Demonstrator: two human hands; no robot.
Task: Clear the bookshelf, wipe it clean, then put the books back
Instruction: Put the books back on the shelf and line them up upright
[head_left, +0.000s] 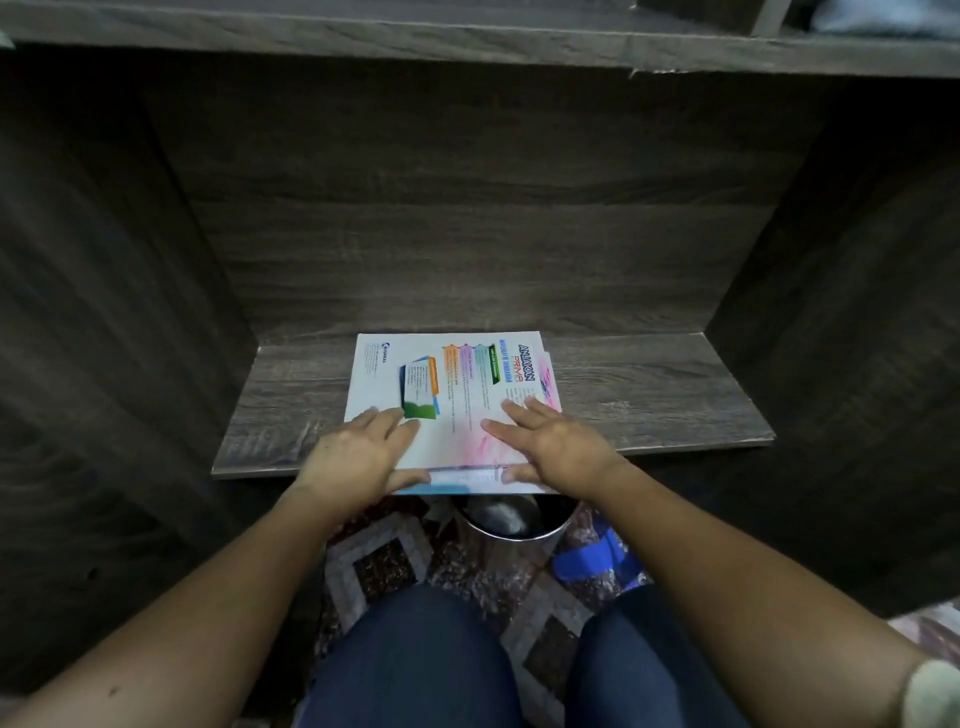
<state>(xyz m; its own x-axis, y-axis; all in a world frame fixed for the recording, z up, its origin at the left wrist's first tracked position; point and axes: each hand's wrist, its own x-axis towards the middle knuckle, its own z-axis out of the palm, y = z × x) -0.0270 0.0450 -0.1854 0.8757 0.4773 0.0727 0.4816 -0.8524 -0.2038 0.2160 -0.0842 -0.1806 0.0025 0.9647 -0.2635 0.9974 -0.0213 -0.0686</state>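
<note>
A dark wood-grain shelf board (649, 395) spans the centre of the frame between matching side and back panels. A flat stack of books (457, 384) lies mid-shelf, overhanging its front edge.

We look to be in a home: a dark wood-grain bookshelf (623, 395) above a patterned rug (384, 561), with a metal bucket (514, 519) on the floor.
</note>
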